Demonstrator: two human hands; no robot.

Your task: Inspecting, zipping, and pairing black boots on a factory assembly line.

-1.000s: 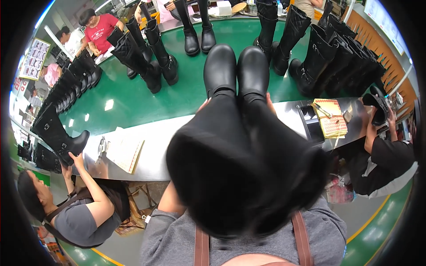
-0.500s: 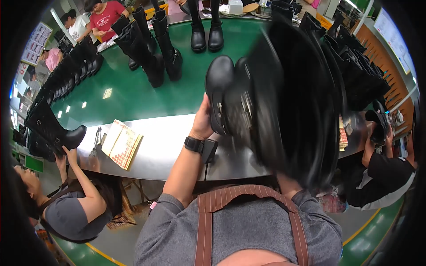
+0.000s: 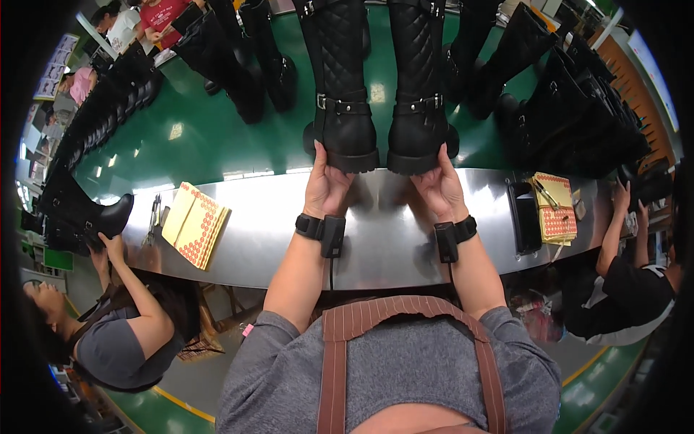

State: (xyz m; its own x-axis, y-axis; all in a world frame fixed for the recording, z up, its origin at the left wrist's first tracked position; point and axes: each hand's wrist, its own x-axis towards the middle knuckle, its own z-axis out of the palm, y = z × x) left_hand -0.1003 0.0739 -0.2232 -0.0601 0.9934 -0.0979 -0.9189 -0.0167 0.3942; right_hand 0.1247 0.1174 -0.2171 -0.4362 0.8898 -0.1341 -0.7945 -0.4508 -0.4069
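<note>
L hand point(image 3: 327, 186) + R hand point(image 3: 438, 189) on toes of 2 upright black boots point(image 3: 381, 108)

The setting is a footwear factory line. A long green conveyor belt point(image 3: 217, 137) carries many tall black boots point(image 3: 231, 65) standing in pairs and rows. Along the near edge of the belt runs a steel bench point(image 3: 376, 239), holding yellow sticker sheets point(image 3: 194, 224) and a black tray point(image 3: 522, 217). Seated workers point(image 3: 123, 333) sit at the bench on both sides, and more people stand beyond the belt's far end.
</note>
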